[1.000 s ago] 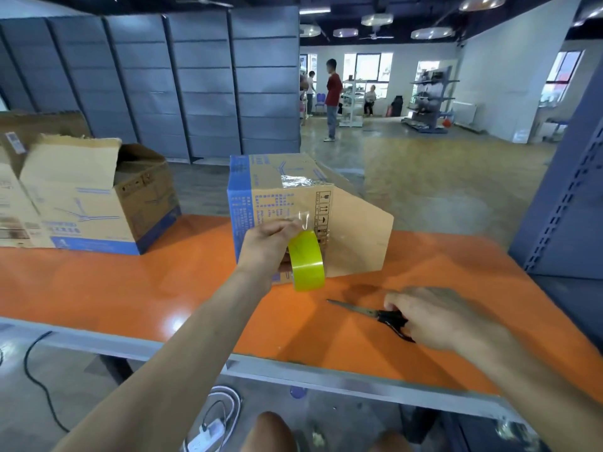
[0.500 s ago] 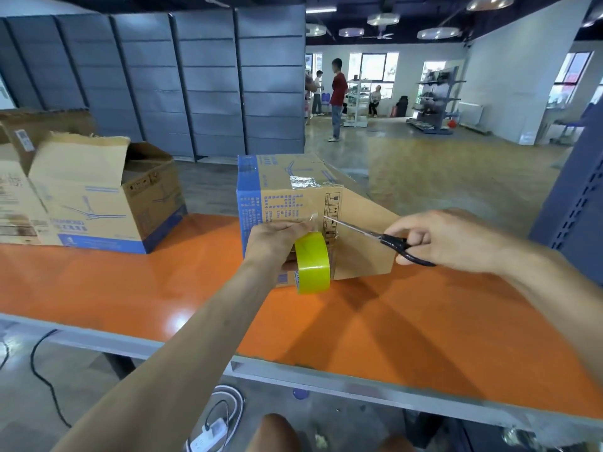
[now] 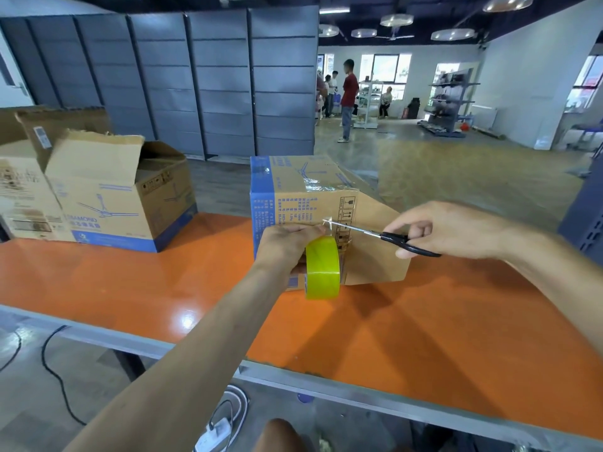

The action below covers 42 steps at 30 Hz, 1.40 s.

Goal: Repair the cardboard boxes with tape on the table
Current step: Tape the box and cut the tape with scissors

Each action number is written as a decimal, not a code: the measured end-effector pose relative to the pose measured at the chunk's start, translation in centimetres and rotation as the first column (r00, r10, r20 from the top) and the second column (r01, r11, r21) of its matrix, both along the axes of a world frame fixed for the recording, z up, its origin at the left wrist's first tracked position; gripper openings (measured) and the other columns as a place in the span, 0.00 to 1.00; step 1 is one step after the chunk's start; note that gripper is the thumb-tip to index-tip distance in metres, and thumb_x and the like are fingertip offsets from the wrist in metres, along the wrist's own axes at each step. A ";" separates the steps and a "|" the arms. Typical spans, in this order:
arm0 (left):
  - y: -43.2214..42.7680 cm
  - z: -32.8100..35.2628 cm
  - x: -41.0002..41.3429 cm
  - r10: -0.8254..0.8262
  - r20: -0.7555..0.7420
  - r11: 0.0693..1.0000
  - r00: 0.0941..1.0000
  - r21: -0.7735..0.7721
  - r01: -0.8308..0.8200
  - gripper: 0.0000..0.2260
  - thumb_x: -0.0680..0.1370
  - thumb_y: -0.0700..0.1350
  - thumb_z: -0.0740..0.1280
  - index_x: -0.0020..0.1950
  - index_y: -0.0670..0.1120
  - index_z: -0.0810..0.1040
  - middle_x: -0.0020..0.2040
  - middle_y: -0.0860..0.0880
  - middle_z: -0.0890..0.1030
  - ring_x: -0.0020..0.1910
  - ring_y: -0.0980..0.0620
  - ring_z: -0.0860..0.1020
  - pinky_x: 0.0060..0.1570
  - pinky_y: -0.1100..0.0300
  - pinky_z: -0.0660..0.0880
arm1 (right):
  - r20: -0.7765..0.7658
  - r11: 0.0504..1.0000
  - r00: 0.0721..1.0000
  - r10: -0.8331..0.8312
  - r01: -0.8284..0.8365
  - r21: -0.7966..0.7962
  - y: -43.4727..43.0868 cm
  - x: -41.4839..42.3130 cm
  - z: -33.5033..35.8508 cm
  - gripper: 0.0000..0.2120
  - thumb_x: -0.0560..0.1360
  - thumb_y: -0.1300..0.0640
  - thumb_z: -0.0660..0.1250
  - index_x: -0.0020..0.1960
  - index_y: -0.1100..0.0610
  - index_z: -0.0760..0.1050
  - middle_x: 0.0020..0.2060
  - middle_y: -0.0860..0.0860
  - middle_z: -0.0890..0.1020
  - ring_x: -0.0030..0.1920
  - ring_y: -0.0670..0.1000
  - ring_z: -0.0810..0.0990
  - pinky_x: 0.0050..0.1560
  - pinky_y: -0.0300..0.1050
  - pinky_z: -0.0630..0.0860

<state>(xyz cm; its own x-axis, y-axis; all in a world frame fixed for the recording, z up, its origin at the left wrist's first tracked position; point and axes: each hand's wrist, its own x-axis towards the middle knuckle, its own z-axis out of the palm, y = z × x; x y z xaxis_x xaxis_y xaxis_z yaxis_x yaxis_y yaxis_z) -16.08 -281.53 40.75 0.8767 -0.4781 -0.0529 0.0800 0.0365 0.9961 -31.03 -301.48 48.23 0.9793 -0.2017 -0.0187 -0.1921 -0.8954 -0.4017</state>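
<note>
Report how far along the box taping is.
Done: shiny tape already crosses the top of the middle box. In hand: the left hand holds the yellow tape roll at that box's front, while the right hand holds scissors at the pulled strip. Left: cutting that strip, and the open box on the left, flaps up.

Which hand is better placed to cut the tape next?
Right. The right hand grips the scissors, blades at the strip pulled from the tape roll; the left hand holds that roll.
</note>
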 end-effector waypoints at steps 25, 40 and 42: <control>-0.1 0.1 0.0 0.039 0.026 0.999 0.999 0.014 -0.039 0.05 0.73 0.43 0.78 0.38 0.47 0.85 0.37 0.47 0.86 0.35 0.48 0.84 0.43 0.49 0.83 | 0.608 0.891 0.724 0.325 -0.018 -0.455 4.5 2.9 -4.5 0.10 0.80 0.57 0.67 0.60 0.50 0.81 0.49 0.49 0.83 0.48 0.57 0.82 0.43 0.57 0.81; 0.6 -0.4 0.8 -0.043 0.068 0.999 0.997 0.025 0.041 0.09 0.74 0.45 0.77 0.50 0.40 0.87 0.40 0.44 0.85 0.31 0.53 0.80 0.31 0.64 0.76 | 0.617 0.775 0.650 0.445 0.067 -0.629 2.4 12.5 -4.8 0.23 0.82 0.41 0.56 0.69 0.51 0.78 0.62 0.45 0.83 0.57 0.52 0.79 0.49 0.50 0.80; 0.6 -0.2 0.8 -0.051 0.068 0.998 0.996 0.023 0.050 0.09 0.74 0.45 0.77 0.50 0.41 0.87 0.43 0.44 0.86 0.35 0.52 0.82 0.35 0.63 0.79 | 0.616 0.759 0.648 0.449 0.087 -0.645 2.4 12.5 -4.8 0.23 0.81 0.41 0.57 0.69 0.52 0.78 0.62 0.46 0.83 0.57 0.52 0.78 0.49 0.50 0.79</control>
<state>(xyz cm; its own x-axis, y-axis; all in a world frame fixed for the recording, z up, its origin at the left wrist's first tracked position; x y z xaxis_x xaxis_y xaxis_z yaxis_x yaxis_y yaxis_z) -15.28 -280.91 40.53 0.8534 -0.5212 -0.0039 0.0123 0.0126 0.9998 -18.50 -299.09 43.47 0.6311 0.2773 0.7245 0.1014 -0.9554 0.2774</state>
